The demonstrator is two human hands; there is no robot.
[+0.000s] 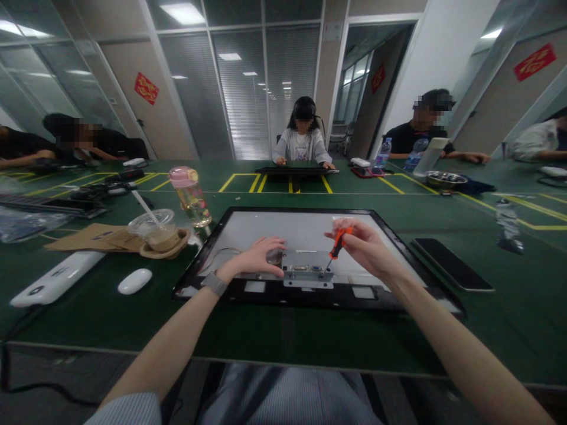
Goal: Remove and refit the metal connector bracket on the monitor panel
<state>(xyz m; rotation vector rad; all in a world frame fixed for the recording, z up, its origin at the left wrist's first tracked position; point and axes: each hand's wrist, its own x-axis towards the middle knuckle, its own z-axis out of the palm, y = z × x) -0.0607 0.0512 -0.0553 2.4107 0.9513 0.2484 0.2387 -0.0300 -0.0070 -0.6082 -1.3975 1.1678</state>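
On the left of my table [283, 333], a white block [57, 278] has a black cable [5, 367] at its near end; a paper bag [88, 237] lies beyond, a mouse [135, 281] to the right. A cup [158, 231] and a bottle [191, 198] stand close to the left side of the panel [252, 227], which lies flat before me. My left hand [257, 258] is spread over it, thumb beside the left end of the bracket [308, 276] at the panel's near middle. My right hand [365, 243] pinches the screwdriver [340, 243], tip down at the bracket's right part, and hides some of the panel. A phone [452, 264] lies just right of the panel, a crumpled packet [508, 227] farther right.
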